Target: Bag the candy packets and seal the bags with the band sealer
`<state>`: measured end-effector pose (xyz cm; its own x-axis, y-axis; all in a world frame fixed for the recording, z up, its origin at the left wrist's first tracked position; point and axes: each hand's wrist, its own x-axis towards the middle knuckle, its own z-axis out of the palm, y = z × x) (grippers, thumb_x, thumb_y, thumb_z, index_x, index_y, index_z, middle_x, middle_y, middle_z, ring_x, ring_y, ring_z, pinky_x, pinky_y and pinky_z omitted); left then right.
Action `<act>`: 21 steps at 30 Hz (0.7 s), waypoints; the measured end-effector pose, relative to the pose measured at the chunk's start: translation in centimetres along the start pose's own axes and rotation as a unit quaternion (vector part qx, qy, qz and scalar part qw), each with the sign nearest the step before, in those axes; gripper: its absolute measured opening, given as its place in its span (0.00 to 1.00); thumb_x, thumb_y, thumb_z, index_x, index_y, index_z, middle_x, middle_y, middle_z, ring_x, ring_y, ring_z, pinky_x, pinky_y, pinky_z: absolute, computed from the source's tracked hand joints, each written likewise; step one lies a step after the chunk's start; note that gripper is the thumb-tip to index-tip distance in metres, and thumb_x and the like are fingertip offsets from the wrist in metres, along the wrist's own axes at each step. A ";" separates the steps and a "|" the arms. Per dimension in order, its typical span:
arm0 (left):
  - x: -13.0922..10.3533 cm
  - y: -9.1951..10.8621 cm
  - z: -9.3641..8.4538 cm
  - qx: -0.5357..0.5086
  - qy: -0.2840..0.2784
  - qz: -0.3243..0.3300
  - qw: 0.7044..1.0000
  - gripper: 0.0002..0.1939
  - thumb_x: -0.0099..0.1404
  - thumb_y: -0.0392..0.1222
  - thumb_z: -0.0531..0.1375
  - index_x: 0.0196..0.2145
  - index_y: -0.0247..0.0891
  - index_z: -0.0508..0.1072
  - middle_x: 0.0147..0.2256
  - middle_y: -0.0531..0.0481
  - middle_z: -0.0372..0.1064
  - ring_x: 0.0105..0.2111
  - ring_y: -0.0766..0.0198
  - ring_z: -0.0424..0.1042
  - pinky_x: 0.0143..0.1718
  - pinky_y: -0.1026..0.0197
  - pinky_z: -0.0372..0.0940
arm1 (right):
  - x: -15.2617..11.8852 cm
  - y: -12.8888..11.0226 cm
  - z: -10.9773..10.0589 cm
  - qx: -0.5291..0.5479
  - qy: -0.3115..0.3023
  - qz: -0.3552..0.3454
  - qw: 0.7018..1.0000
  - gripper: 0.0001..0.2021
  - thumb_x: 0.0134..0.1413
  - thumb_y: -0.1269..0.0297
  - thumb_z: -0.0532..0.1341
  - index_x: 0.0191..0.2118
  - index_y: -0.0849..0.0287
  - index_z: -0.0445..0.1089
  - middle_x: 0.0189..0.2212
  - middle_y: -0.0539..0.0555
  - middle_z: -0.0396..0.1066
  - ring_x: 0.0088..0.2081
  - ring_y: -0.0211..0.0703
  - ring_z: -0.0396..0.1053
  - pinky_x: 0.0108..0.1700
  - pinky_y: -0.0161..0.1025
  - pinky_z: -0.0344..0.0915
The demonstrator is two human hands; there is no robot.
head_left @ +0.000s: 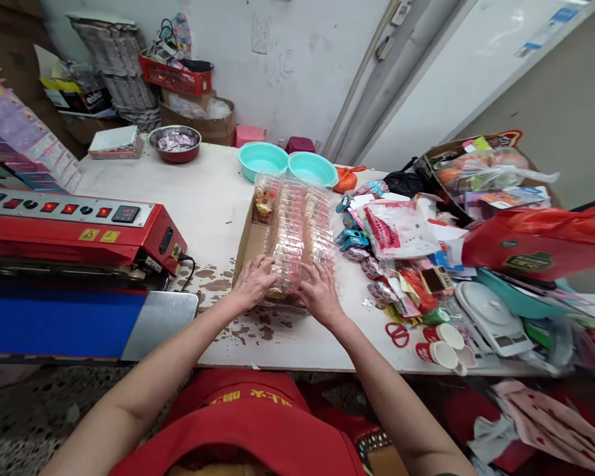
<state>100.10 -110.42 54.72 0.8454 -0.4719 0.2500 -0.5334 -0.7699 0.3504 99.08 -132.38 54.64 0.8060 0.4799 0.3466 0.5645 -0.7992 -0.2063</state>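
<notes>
White table (208, 192), surface patchy; on it: teal basins (263, 160), bowl (178, 157), cardboard box (252, 243), scissors (397, 335).

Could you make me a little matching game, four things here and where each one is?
Things
1. turquoise basins
2. red scissors
3. clear-wrapped packs
4. red machine

Places
a. under the left hand and right hand
b. at the person's left
c. beside the paper cups
d. toward the wall, beyond the cardboard box

Pairs: 1-d, 2-c, 3-a, 4-b
</notes>
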 end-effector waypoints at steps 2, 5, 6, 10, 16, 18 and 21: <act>0.3 -0.3 -1.4 -0.053 0.035 -0.014 0.998 0.03 0.63 0.36 0.58 0.34 0.39 0.72 0.53 0.40 0.61 0.57 0.48 0.54 0.52 0.45 0.59 | 1.0 0.0 -1.4 0.075 0.021 -0.019 0.997 0.06 0.56 0.64 0.62 0.30 0.58 0.72 0.57 0.60 0.64 0.62 0.59 0.53 0.61 0.60 0.52; 1.1 -0.7 -5.1 -0.228 0.032 -0.039 0.972 0.02 0.64 0.36 0.56 0.33 0.36 0.69 0.43 0.44 0.66 0.45 0.56 0.64 0.46 0.53 0.62 | 3.8 -0.5 -4.3 0.251 0.028 -0.019 0.967 0.08 0.58 0.61 0.60 0.30 0.57 0.70 0.51 0.61 0.70 0.55 0.51 0.65 0.55 0.52 0.62; 1.4 -0.8 -6.5 -0.291 0.027 -0.045 0.955 0.03 0.64 0.37 0.56 0.33 0.37 0.68 0.39 0.46 0.66 0.40 0.60 0.66 0.43 0.56 0.63 | 4.9 -0.8 -5.4 0.308 0.022 -0.009 0.951 0.09 0.57 0.60 0.61 0.29 0.57 0.69 0.47 0.60 0.73 0.51 0.50 0.69 0.52 0.49 0.65; 1.7 -1.4 -11.4 -0.479 0.086 -0.068 0.871 0.07 0.63 0.43 0.58 0.37 0.37 0.66 0.33 0.53 0.64 0.33 0.67 0.66 0.39 0.61 0.63 | 9.4 -3.2 -7.8 0.452 0.032 0.052 0.890 0.12 0.51 0.55 0.66 0.27 0.58 0.71 0.34 0.56 0.77 0.43 0.49 0.74 0.45 0.45 0.68; -4.5 -4.9 -12.6 -0.635 0.076 -0.224 0.735 0.34 0.58 0.51 0.64 0.58 0.42 0.56 0.44 0.45 0.69 0.34 0.66 0.72 0.35 0.62 0.65 | 12.3 -8.7 -3.9 0.526 0.047 0.181 0.830 0.16 0.43 0.51 0.70 0.27 0.60 0.74 0.26 0.53 0.76 0.28 0.42 0.72 0.32 0.38 0.68; -8.1 -6.3 -11.6 -0.630 0.029 -0.294 0.718 0.37 0.54 0.48 0.67 0.58 0.41 0.58 0.44 0.44 0.71 0.37 0.63 0.72 0.36 0.63 0.64 | 12.0 -10.7 -1.3 0.550 0.034 0.230 0.802 0.17 0.42 0.50 0.69 0.27 0.61 0.74 0.24 0.53 0.75 0.26 0.39 0.71 0.30 0.37 0.68; -13.1 -7.9 -10.3 -0.628 -0.003 -0.360 0.690 0.41 0.49 0.43 0.70 0.58 0.38 0.60 0.43 0.44 0.72 0.40 0.59 0.73 0.40 0.60 0.64 | 11.2 -13.4 2.6 0.594 0.021 0.295 0.748 0.19 0.39 0.49 0.70 0.26 0.62 0.73 0.23 0.52 0.74 0.26 0.39 0.70 0.30 0.37 0.70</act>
<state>93.00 -93.72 57.94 0.9016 -0.1662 -0.3994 0.4254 0.1728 0.8883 100.97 -115.31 58.88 0.9850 0.1387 -0.1025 -0.1077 0.0308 -0.9937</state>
